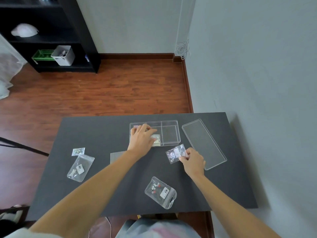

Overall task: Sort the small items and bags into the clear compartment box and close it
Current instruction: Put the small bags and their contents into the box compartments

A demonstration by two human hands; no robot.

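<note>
Reaching into the clear compartment box (pixel 170 133) at twelve o'clock on the dark worktop (pixel 103 134), the left hand (pixel 141 137) hangs over the left and middle compartments, fingers curled low; whether its grip pinches anything I cannot tell, though small bags (pixel 156 140) already lie in the box just beside the knuckles. The right hand (pixel 193 160), at about two o'clock from the worktop's middle, pinches the near corner of a flat bag of pale flower pieces (pixel 175 153), which rests just outside the box's front wall. The right compartment looks bare. The lid (pixel 204 143) lies flat at three o'clock, apart from the box.

The sorting is partway, by my reading: three bags wait outside, a barcoded bag (pixel 161 192) at six o'clock, a long bag (pixel 80 168) at nine, and a tiny bag (pixel 78 151) just beyond it. The next move likely calls for lifting the pinched bag over the front wall into a free compartment, once the left hand clears.
</note>
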